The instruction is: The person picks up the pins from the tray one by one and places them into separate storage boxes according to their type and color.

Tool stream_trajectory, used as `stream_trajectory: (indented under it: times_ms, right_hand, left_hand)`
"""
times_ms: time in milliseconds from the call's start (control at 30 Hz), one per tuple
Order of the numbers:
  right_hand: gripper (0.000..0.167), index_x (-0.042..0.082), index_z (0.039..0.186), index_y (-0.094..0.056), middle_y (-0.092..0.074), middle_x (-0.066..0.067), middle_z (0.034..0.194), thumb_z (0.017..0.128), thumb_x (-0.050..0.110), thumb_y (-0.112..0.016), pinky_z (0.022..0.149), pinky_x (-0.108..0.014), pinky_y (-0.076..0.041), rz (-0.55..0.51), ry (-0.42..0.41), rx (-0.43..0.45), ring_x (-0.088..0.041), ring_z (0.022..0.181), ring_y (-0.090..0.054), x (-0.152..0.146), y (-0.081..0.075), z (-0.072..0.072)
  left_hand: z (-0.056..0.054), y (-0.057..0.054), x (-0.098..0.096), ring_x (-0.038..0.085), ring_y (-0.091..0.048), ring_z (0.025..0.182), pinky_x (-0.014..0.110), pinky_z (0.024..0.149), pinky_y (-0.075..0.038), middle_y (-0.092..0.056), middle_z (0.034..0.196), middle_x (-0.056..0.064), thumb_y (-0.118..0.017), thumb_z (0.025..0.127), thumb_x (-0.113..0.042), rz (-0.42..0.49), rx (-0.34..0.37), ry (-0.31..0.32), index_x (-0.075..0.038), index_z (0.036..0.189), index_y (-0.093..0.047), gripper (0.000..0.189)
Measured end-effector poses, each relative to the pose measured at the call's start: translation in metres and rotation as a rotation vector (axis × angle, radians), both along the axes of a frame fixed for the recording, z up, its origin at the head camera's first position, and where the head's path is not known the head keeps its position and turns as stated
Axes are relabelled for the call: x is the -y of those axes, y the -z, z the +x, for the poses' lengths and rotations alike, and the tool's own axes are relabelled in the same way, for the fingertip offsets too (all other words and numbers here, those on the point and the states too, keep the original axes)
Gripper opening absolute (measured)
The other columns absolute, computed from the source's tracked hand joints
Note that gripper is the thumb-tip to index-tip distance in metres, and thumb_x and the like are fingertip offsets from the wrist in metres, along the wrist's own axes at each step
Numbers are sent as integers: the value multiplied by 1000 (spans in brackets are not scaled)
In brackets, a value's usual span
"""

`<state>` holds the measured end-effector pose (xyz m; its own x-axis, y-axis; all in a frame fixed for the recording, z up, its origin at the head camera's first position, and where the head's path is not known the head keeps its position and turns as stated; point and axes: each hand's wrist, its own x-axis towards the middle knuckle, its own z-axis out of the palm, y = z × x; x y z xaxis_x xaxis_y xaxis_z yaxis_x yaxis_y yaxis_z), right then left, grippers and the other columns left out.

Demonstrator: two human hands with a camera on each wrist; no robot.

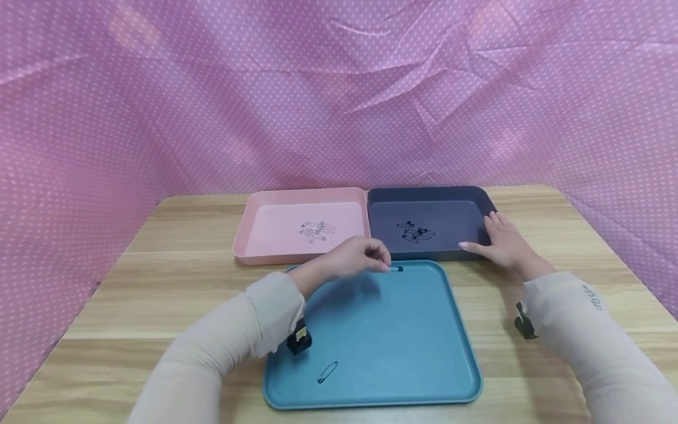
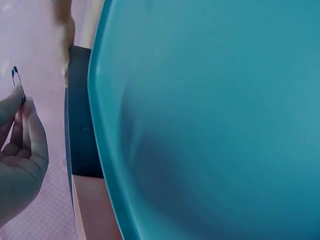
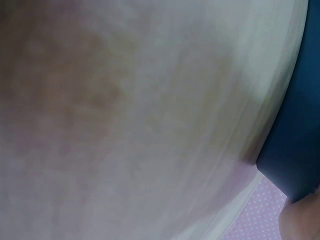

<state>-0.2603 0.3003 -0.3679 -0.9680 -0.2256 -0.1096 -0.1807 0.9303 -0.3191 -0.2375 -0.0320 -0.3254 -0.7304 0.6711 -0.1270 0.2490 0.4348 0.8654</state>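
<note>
My left hand (image 1: 360, 257) is over the far edge of the blue tray (image 1: 397, 335), thumb and fingertips pinching a safety pin (image 1: 399, 269). In the left wrist view, the pin's dark end (image 2: 15, 69) points up beyond the fingertips. My right hand (image 1: 505, 244) rests at the near right corner of the dark navy tray (image 1: 450, 215), its fingers extended over the side and the thumb over the front rim. Several black safety pins (image 1: 417, 234) lie in a small pile inside that tray. Another safety pin (image 1: 327, 372) lies near the blue tray's front left.
A pink tray (image 1: 270, 224) holding several silver-looking safety pins (image 1: 316, 229) stands at the back left, side by side with the navy one. All three trays sit on a wooden table (image 1: 175, 294). Pink dotted cloth (image 1: 296, 106) hangs behind and at both sides.
</note>
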Motion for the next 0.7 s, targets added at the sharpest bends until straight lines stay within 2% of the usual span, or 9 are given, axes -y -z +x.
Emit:
stream_trajectory:
  times_ms: [200,367,700]
  right_hand:
    - [100,-18,129,-5,2,-35,134,79,60,-42,99,-51,2,1,2,-1,-42,124,7,-1,1,0]
    - [100,-18,129,-6,2,-35,134,79,60,-43,98,-51,2,0,0,-7,-42,124,6,-2,2,0]
    - [100,-19,128,-7,2,-36,134,79,60,-43,99,-51,2,-6,5,-13,-43,124,5,-2,3,1]
  left_hand:
    - [-12,1,-22,12,-51,78,24,69,-43,-58,83,-2,-61,81,-14,28,-5,-129,-10,86,-62,7]
    - [-23,3,-38,12,-51,80,26,70,-45,-56,85,-1,-60,81,-14,71,14,-198,-7,91,-62,12]
    - [-44,8,-62,12,-52,78,30,72,-45,-56,83,-2,-60,82,-15,73,15,-340,-12,88,-61,7]
